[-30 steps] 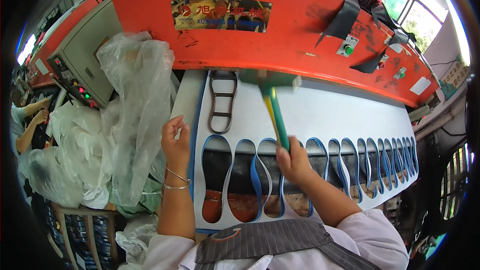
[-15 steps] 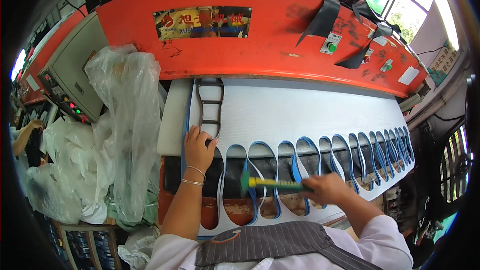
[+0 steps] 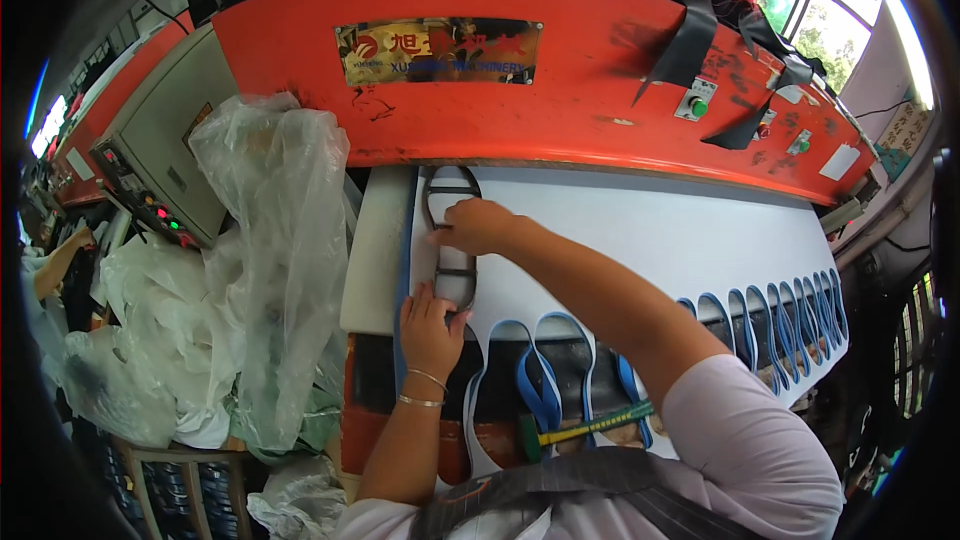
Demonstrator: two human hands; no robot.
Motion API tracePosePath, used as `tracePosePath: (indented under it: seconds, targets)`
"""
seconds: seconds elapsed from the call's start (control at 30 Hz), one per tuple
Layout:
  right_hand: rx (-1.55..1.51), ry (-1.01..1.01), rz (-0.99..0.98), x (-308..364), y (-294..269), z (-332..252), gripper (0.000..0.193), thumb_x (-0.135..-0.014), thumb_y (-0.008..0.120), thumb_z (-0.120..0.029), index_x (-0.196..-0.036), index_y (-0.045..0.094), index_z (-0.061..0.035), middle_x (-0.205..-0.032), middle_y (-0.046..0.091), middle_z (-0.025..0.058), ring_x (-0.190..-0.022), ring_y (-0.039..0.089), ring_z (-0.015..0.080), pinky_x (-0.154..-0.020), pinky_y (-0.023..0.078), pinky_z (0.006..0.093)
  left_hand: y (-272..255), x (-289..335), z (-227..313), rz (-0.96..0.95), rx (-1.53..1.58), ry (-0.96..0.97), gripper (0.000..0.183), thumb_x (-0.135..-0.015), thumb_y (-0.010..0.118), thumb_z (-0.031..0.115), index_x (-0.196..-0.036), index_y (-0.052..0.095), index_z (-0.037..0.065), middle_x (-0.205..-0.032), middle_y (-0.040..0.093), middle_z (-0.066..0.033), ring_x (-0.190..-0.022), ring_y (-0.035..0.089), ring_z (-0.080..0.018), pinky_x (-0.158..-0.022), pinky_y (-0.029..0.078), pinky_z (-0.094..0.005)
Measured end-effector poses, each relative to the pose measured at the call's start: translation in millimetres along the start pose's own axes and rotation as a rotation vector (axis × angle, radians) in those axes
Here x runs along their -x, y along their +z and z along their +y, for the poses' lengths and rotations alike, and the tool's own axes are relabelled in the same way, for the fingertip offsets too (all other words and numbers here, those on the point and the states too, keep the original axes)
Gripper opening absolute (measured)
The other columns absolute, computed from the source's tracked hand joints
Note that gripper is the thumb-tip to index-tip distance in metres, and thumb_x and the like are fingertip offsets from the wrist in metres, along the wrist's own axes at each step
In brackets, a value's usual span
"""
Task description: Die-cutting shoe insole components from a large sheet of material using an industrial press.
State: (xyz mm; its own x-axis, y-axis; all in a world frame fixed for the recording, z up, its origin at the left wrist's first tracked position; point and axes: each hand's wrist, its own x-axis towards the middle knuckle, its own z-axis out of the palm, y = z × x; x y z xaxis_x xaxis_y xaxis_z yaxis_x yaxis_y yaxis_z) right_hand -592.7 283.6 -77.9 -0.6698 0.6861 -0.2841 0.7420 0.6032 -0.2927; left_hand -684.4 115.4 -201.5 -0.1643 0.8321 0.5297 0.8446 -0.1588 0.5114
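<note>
A dark metal sole-shaped cutting die (image 3: 474, 288) with crossbars stands on a white sheet (image 3: 600, 240) with blue cut edges, near its left side. My left hand (image 3: 430, 330) grips the near end of the die, fingers and thumb closed around its rim. Stretched across the sheet, my right hand (image 3: 474, 227) is closed on the die's upper part, its fingertips at the left rim. A hammer (image 3: 590, 427) with a green head and a yellow-green handle lies over the cut-out near edge of the sheet, close to my apron; my right arm passes above it.
An orange-red press beam (image 3: 430, 125) spans the far side, with a green button (image 3: 697, 107) on its front. Clear plastic sheeting (image 3: 285, 240) hangs at the left beside a grey control cabinet (image 3: 165, 130). Another person's arm (image 3: 62, 262) shows at the far left.
My right hand has let go of the hammer, which now lies near me, and has reached forward to the die. My left hand still holds the die's near end.
</note>
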Motion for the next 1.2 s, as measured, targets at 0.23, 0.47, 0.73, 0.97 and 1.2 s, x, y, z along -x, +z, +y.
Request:
tracePosePath:
  seconds: [0.23,0.47,0.73,0.97,1.2]
  targets:
    - [0.102,0.015,-0.075,-79,-28,-4,0.044,-0.075,0.069,-0.042,-0.095,0.074,-0.0035,-0.097,0.071,0.0169,-0.095,0.068,0.0296,-0.082,0.053,0.0374,-11,-70,1,0.063,0.05,0.131,0.03,-0.068,0.082,0.021,-0.078,0.059,0.003,-0.114,0.061,-0.0276,-0.103,0.058,-0.0425,-0.088,0.046,-0.0476]
    - [-0.17,0.008,-0.231,-88,-31,39,0.021,-0.075,0.067,-0.023,-0.071,0.066,-0.0019,-0.069,0.062,0.0092,-0.054,0.057,0.018,-0.049,0.045,0.0342,0,-68,1,-0.013,0.314,-0.1,0.06,-0.071,0.081,0.036,-0.114,0.058,0.001,-0.128,0.058,-0.0233,-0.12,0.054,-0.0376,-0.099,0.04,-0.0464]
    - [-0.887,0.149,-0.274,-85,-49,73,0.021,-0.08,0.065,-0.019,-0.091,0.064,-0.0017,-0.079,0.069,0.0123,-0.065,0.066,0.0172,-0.056,0.05,0.0336,21,-48,-31,-0.201,-0.155,0.066,0.078,-0.078,0.068,0.044,-0.139,0.045,0.001,-0.14,0.051,-0.0156,-0.125,0.053,-0.0271,-0.096,0.036,-0.0414]
    - [-0.58,-0.338,0.06,39,-122,102,0.025,-0.089,0.06,-0.03,-0.092,0.066,-0.0063,-0.083,0.067,0.003,-0.073,0.058,0.0125,-0.065,0.044,0.0284,15,-56,-26,-0.292,-0.154,0.003,0.073,-0.077,0.069,0.039,-0.141,0.046,0.012,-0.143,0.048,-0.0139,-0.127,0.05,-0.0252,-0.101,0.033,-0.0422]
    - [0.03,-0.095,0.08,175,-66,181,0.024,-0.088,0.067,-0.023,-0.085,0.06,-0.0008,-0.081,0.059,0.0177,-0.092,0.059,0.0351,-0.079,0.046,0.0431,-40,-98,-46,-0.536,0.09,0.03,0.065,-0.08,0.065,0.031,-0.137,0.049,0.007,-0.144,0.045,-0.0197,-0.129,0.047,-0.0343,-0.108,0.031,-0.0469]
